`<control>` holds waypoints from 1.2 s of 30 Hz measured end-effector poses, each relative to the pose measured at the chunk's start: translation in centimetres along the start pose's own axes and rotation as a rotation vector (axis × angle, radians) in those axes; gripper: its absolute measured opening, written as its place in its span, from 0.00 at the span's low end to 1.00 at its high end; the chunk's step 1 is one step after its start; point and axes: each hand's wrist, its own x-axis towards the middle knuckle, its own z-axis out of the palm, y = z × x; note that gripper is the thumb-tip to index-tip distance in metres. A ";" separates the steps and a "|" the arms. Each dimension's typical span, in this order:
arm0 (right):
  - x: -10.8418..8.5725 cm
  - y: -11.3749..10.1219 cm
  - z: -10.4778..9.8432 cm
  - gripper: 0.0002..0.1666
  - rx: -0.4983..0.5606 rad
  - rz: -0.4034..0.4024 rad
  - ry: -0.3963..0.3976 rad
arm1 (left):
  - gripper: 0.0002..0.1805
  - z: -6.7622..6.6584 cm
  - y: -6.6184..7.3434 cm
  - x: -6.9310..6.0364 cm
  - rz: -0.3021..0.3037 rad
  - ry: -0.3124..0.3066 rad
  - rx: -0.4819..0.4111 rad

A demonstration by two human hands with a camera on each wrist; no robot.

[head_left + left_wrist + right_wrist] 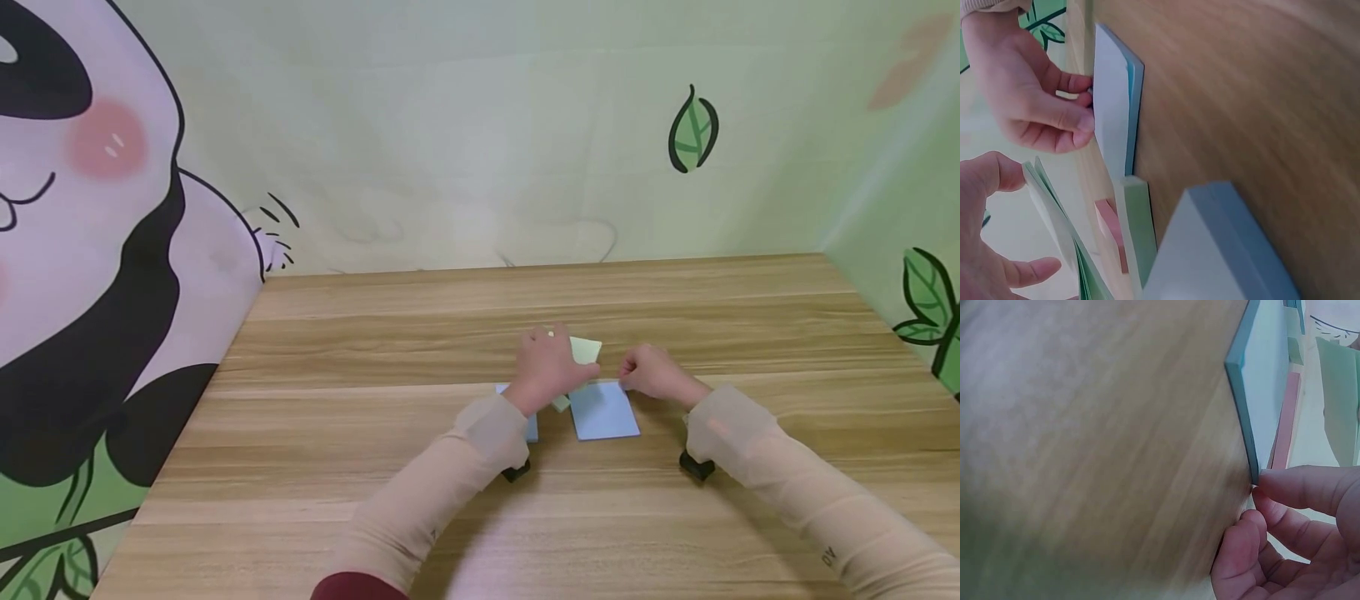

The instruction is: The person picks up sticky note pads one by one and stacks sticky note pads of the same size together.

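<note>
My left hand holds a light green sticky note pad raised above the table, with its sheets slightly fanned apart in the left wrist view. To the right, my right hand pinches with thumb and forefinger at the far right corner of a blue sticky note pad lying on the table. A second blue pad lies to the left, partly covered by my left wrist. Between the blue pads sits another green pad, and beyond it a pink pad, hidden by my left hand in the head view.
The pads lie on a wood-grain table. A pale green wall covering with a panda drawing and leaves rises behind the table. Black wrist cameras hang under both sleeves.
</note>
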 end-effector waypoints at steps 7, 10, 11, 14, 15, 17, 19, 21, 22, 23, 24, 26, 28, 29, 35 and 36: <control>-0.1 -0.1 0.0 0.04 -0.004 -0.012 0.005 | 0.34 0.2 0.9 -0.6 -0.004 -0.039 0.043; -0.1 -0.1 0.0 0.04 0.001 -0.017 0.001 | 0.33 0.4 1.2 -0.8 -0.004 -0.039 0.052; -0.1 0.0 0.0 0.04 0.004 -0.015 -0.001 | 0.33 0.5 1.3 -0.8 -0.005 -0.038 0.046; -0.1 0.0 0.0 0.05 0.002 -0.022 0.000 | 0.32 0.6 1.5 -1.1 0.005 -0.034 0.037; -0.1 0.0 0.0 0.05 0.002 -0.021 -0.001 | 0.31 0.7 1.6 -1.1 0.010 -0.033 0.032; 0.0 0.0 0.0 0.05 -0.002 -0.012 -0.003 | 0.31 0.8 1.7 -1.3 0.018 -0.036 0.033; 0.0 0.0 0.0 0.05 -0.009 -0.007 -0.003 | 0.31 0.8 1.8 -1.4 0.028 -0.045 0.042; 0.0 0.0 0.0 0.06 -0.016 0.002 -0.002 | 0.32 0.9 1.8 -1.5 0.032 -0.058 0.041; 0.0 0.0 0.0 0.06 -0.023 0.001 0.001 | 0.32 0.9 1.9 -1.6 0.035 -0.065 0.040; 0.0 0.0 0.0 0.07 -0.024 0.002 0.004 | 0.32 0.9 1.9 -1.7 0.035 -0.071 0.033; 0.0 0.1 0.1 0.07 -0.028 -0.001 0.010 | 0.32 1.0 1.9 -1.7 0.035 -0.076 0.028; 0.1 0.1 0.1 0.07 -0.025 -0.001 0.015 | 0.33 1.1 2.0 -1.8 0.041 -0.086 0.030; 0.1 0.2 0.1 0.06 -0.026 -0.006 0.022 | 0.33 1.2 2.0 -1.9 0.056 -0.089 0.045; 0.1 0.2 0.1 0.06 -0.025 -0.007 0.025 | 0.33 1.3 2.1 -2.0 0.062 -0.089 0.048; 0.1 0.3 0.2 0.03 -0.040 -0.024 0.038 | 0.34 1.7 2.3 -2.2 0.061 -0.083 0.049; 0.1 0.3 0.2 0.03 -0.042 -0.026 0.040 | 0.33 1.8 2.3 -2.2 0.056 -0.083 0.042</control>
